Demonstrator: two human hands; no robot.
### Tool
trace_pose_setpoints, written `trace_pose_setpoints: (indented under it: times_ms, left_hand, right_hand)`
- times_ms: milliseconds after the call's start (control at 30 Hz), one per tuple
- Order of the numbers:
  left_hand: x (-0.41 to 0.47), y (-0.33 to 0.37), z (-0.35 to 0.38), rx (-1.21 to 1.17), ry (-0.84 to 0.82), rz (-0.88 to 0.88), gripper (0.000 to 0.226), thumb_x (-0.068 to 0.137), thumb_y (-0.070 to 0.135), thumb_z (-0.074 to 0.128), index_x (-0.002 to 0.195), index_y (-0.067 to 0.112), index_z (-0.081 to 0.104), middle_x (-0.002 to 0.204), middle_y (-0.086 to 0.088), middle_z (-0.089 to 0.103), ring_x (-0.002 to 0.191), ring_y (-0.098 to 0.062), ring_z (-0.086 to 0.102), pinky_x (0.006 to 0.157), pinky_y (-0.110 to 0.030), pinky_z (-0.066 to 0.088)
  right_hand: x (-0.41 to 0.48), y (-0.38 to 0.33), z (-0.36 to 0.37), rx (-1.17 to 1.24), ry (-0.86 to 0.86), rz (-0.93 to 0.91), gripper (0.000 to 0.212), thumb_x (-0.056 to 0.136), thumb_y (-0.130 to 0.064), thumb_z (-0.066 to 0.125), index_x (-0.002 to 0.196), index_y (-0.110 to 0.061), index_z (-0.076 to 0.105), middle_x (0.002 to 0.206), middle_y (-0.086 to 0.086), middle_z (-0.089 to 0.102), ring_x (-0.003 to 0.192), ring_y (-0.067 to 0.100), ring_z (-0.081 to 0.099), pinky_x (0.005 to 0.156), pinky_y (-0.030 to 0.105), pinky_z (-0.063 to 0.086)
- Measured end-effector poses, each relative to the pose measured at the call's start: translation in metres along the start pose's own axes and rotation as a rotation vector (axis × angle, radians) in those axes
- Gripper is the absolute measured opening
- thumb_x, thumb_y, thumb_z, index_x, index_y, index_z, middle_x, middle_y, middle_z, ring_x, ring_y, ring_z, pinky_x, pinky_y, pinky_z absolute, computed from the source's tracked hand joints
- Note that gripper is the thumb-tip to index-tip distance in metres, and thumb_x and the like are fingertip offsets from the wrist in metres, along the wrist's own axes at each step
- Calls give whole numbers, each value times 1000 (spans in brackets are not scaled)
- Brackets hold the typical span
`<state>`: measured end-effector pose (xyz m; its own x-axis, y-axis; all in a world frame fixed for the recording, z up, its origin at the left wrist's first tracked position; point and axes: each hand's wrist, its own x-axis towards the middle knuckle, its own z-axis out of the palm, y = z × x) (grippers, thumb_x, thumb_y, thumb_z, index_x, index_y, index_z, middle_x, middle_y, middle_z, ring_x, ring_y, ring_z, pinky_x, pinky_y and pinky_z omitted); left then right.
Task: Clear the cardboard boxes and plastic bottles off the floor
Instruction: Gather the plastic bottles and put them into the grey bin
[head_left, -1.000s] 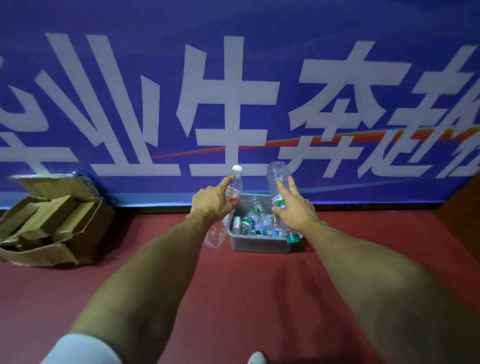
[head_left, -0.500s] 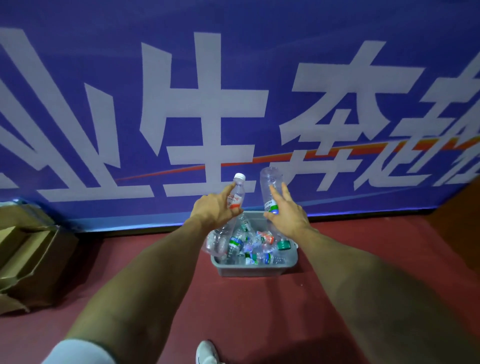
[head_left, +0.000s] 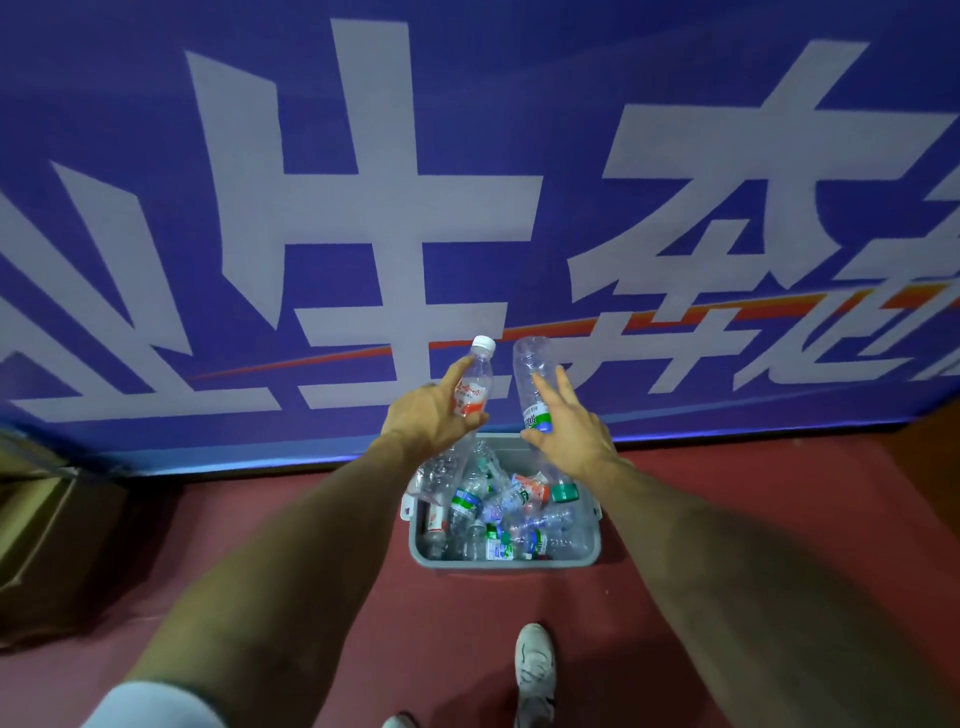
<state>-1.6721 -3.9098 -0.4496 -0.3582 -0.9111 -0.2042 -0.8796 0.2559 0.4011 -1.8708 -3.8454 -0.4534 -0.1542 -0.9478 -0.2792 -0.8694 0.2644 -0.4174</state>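
Note:
My left hand (head_left: 428, 423) grips a clear plastic bottle with a white cap and a red label (head_left: 475, 387), cap pointing up. A second clear bottle (head_left: 441, 470) hangs just below that hand, over the bin's left rim; whether the hand holds it I cannot tell. My right hand (head_left: 569, 444) holds a clear bottle with a green and blue label (head_left: 531, 371), bottom end up, fingers stretched along it. Both hands hover above the far side of a grey plastic bin (head_left: 506, 565) on the red floor, filled with several empty bottles.
A blue banner wall with large white characters (head_left: 467, 182) stands right behind the bin. An open cardboard box (head_left: 41, 525) sits on the floor at the left edge. My white shoe (head_left: 535, 670) is planted just in front of the bin.
I have stepped closer: the bin now lies nearer and below my hands, and the cardboard box has slid toward the left edge. Both hands still hold their bottles.

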Motion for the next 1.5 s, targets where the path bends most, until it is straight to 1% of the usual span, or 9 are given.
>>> trace_pose_setpoints:
  times_ms: [167,300,400,467,533,733,1000,1233,1500]
  left_hand:
    - [41,18,12,-94,-16,-77,82,93,67,49,156,46,0,133,-10,61,114,-32,63,88,-42,51]
    - [66,30,23,-142,-63,-146,87,91,71,46,155,46,-8,150,-18,43,127,-40,54,100,-51,44]
    - [77,26,36,-131,-99,-167,89,91,70,48,157,44,-6,156,-18,34,133,-40,47,104,-55,41]
    - [80,22,45,-118,-104,-191,86,91,67,51,157,44,1,156,-16,33,140,-38,37,108,-59,35]
    - [80,21,52,-99,-110,-231,82,92,63,53,157,45,6,158,-14,30,145,-34,26,110,-62,28]
    - [77,21,59,-50,-108,-258,75,93,61,53,155,46,14,161,-14,21,149,-33,15,109,-70,22]
    - [62,16,56,22,-53,-255,72,92,63,53,153,48,18,162,-11,19,149,-34,15,110,-71,26]
    - [-2,-32,28,102,71,-365,70,91,64,49,153,45,22,163,-11,16,150,-32,10,109,-68,27]
    - [-168,-154,-18,79,251,-665,68,89,63,52,150,46,29,163,-8,16,150,-34,9,108,-64,30]
  right_hand:
    - [44,19,-13,-24,-65,-54,87,97,-38,62,159,-38,0,165,-10,-20,142,31,40,111,49,38]
    - [77,39,-21,-82,-169,-60,90,98,-48,57,157,-41,-11,165,-2,-21,143,36,38,111,51,36]
    - [94,56,-22,-205,-243,-5,96,96,-56,54,156,-36,-19,168,11,2,141,40,39,109,48,38]
    - [100,67,-22,-273,-250,27,96,96,-57,54,158,-30,-15,164,15,20,137,40,44,104,46,42]
    - [104,76,-19,-301,-253,49,91,96,-53,55,160,-27,-4,161,15,25,134,39,46,102,43,43]
    - [116,82,-8,-274,-268,10,84,90,-48,63,157,-28,17,157,11,22,140,39,28,106,51,41]
    - [117,67,-3,-262,-292,-72,79,88,-45,64,154,-34,21,160,9,17,142,39,23,109,58,35]
    - [94,-10,9,-318,-276,-249,75,89,-49,62,153,-35,25,159,9,19,141,38,26,111,57,32]
    - [9,-192,84,-414,-308,-579,75,89,-49,61,153,-38,25,159,8,18,139,38,26,110,58,30]
